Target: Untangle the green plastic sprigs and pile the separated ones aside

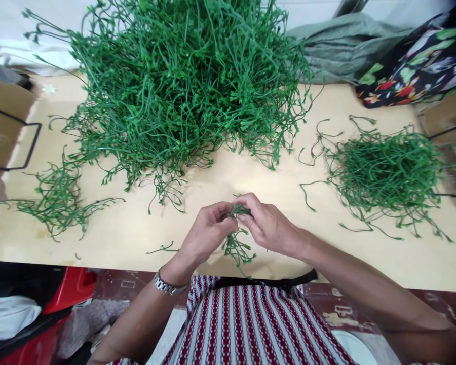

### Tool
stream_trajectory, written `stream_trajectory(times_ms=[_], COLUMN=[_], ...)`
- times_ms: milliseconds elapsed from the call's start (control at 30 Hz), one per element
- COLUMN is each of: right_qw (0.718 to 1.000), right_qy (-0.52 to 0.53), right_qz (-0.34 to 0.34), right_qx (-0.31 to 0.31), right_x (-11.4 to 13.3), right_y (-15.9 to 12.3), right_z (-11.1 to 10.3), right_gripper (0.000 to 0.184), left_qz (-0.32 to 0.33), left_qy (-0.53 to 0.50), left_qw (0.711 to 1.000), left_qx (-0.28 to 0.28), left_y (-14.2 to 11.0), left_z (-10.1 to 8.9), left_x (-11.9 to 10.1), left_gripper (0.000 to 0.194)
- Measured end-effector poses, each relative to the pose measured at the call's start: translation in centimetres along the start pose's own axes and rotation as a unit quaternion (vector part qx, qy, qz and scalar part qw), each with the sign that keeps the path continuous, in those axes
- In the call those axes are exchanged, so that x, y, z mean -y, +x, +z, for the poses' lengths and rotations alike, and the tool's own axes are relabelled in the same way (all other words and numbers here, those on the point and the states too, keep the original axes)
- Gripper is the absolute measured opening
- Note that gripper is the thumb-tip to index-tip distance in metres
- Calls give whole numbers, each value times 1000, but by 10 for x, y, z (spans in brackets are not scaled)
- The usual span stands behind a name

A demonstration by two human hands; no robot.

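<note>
Near the table's front edge, my left hand (208, 230) and my right hand (270, 228) meet around a small bunch of thin green branched stems (238, 249), which look like artificial flower stems. The left fingers pinch the bunch at its upper part. Stem ends show between my right thumb and fingers, and the rest hangs below towards me. Part of the bunch is hidden behind the fingertips. Just left of my left wrist lies a single loose stem (163, 248).
A large heap of green stems (190, 86) fills the table's back middle. A smaller pile (391, 172) lies at the right, a loose scatter (59, 200) at the left. Cardboard boxes flank the table (121, 243), the left box (7, 121) beside a black wire frame. Floral cloth (418, 66) lies back right.
</note>
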State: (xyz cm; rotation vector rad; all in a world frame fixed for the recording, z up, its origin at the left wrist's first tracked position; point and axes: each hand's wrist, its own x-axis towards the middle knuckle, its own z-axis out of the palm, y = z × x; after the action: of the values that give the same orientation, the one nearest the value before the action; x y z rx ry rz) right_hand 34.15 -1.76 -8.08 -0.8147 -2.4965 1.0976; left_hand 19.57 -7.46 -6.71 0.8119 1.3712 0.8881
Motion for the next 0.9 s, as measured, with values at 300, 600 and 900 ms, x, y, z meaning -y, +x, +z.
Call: stream_trajectory(times_ms=[300, 600, 900], right_qw=[979, 963, 881], right_qy=[-202, 231, 436], right_qz=[-13, 130, 166], right_qx=[-2, 46, 80], right_x=[-3, -3, -12], right_y=[-3, 0, 0], right_z=[-6, -1, 2], right_gripper=[12, 20, 16], left_qz=[22, 96, 194], left_qy=[127, -64, -90], left_qw=[991, 985, 966], left_qx=[-19, -132, -143], left_y=[-5, 2, 3], left_z=[-3, 11, 20], left_x=[-10, 8, 15], left_gripper=[18, 1, 8])
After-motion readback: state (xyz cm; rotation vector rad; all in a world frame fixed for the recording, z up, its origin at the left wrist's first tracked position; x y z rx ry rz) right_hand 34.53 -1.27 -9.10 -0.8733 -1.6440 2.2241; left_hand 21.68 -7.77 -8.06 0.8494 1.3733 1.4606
